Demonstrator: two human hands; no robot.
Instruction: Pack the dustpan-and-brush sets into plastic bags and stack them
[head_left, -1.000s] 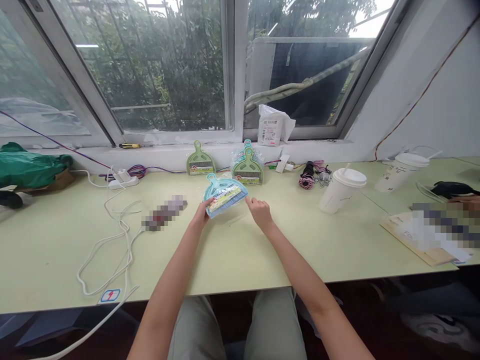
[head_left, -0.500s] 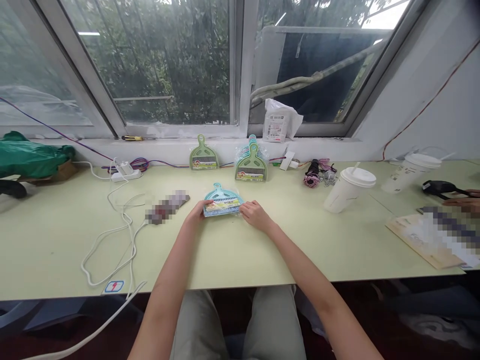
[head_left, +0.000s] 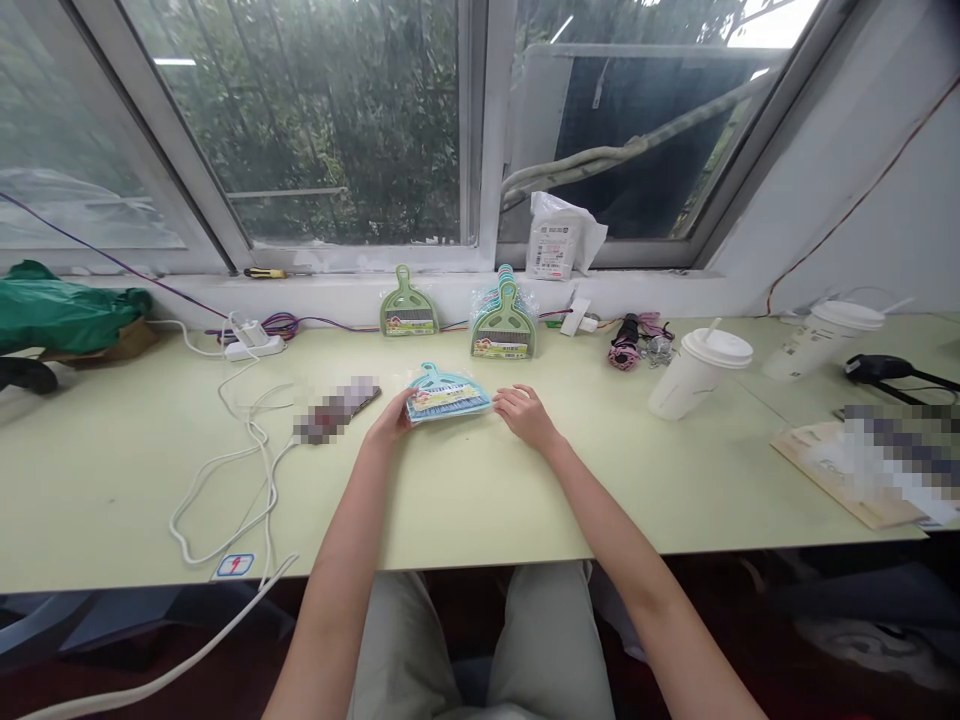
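Observation:
A blue dustpan-and-brush set in clear wrapping, with a printed label across its middle, is tilted on the table with its handle pointing away from me. My left hand grips its left edge, fingers partly hidden behind the pack. Just off the right corner, my right hand has loosely bent fingers that appear to hold nothing; whether a fingertip brushes the wrapping I cannot tell. Behind stand a green dustpan set and, to its right, a row of several wrapped sets with a green one in front.
At left lie a phone, white cables and a power strip. To the right are a folded umbrella, a lidded white cup, a second cup and papers. A white package rests on the sill.
My right hand has let go of the pack's right edge and moved slightly right. The dustpan set has turned, its right side now higher. A person's hand at far right has left view.

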